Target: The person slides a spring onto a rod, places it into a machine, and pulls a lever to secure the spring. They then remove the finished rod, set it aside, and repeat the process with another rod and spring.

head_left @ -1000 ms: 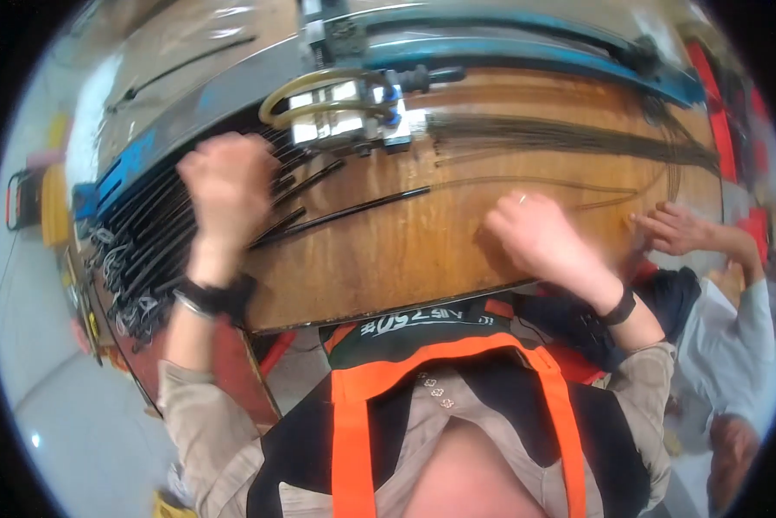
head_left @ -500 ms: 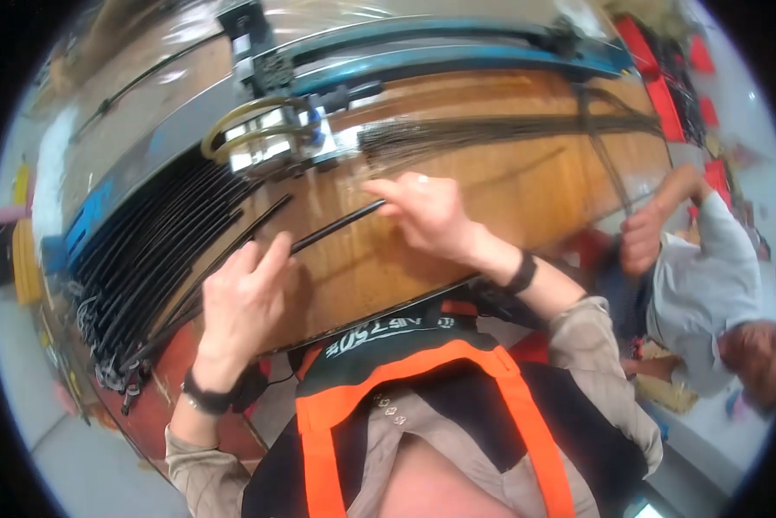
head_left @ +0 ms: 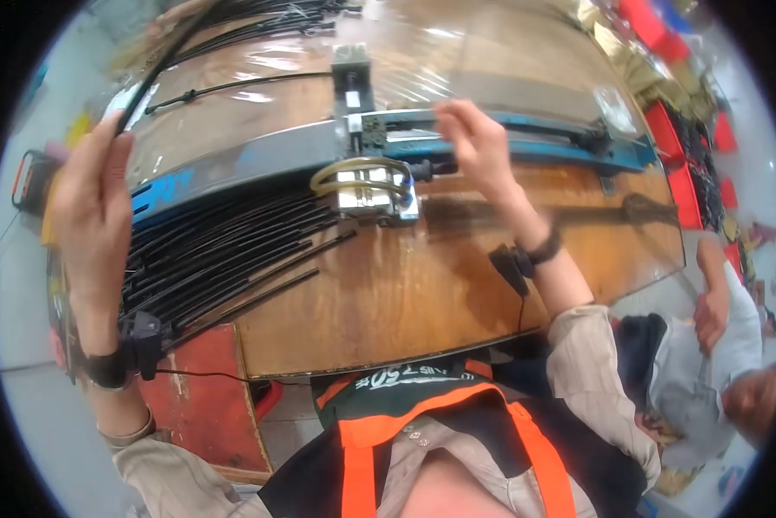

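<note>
At the left of the bench my left hand is raised, closed around a long, thin black cable. The cable slants up past the far edge of the picture. Over the blue metal rail my right hand hangs blurred, so its fingers are hard to read; I see nothing in it. Between my hands stands a small silver clamp-like fixture with yellowish hoses. A bundle of similar black cables lies to the left of the fixture, below the rail.
More black cables lie on plastic sheeting at the far side. Thin dark strands run along the wooden bench to the right. Red bins line the far right. Another person sits at the right. A red board is near left.
My left hand has moved up and left with the black cable. My right hand has risen away from the cable's end, over the rail. The view has shifted, showing more of the bench's far side.
</note>
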`<state>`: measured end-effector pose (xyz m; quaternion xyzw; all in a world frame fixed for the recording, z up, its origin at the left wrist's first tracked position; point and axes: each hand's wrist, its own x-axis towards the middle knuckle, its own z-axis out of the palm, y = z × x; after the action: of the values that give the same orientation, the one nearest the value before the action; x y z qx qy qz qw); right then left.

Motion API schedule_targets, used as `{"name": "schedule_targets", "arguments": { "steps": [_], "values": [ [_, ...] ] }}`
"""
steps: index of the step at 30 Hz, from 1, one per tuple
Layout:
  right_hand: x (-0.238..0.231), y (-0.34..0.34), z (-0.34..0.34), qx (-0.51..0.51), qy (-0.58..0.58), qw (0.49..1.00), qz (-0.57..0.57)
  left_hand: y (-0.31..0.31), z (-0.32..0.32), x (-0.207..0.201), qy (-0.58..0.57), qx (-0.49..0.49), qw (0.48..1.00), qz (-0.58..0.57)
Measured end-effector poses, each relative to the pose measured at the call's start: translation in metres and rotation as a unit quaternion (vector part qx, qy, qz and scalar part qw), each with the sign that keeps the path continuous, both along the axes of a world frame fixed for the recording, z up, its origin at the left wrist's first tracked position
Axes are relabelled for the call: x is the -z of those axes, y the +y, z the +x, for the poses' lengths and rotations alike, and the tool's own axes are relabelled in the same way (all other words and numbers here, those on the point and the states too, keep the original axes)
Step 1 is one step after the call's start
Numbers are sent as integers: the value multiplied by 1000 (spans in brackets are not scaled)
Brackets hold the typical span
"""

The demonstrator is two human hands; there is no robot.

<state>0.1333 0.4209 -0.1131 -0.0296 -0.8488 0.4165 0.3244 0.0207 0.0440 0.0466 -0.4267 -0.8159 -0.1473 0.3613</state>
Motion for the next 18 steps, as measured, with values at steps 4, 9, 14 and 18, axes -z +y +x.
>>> {"name": "schedule_targets", "arguments": {
  "steps": [4,9,14,18],
  "values": [
    [-32,-25,-72,-120,74,987,71,-3,-1,11,-87,-14,996,3],
    [-24,-34,-106,-165,63,969,170,-34,-8,40,-151,-49,987,-7],
    [-29,-50,-119,-158,-46,936,312,-28,-15,59,-165,-28,986,15],
    [-30,-34,-108,-51,31,892,448,-14,-31,63,-174,-24,984,12]
  ]
}}
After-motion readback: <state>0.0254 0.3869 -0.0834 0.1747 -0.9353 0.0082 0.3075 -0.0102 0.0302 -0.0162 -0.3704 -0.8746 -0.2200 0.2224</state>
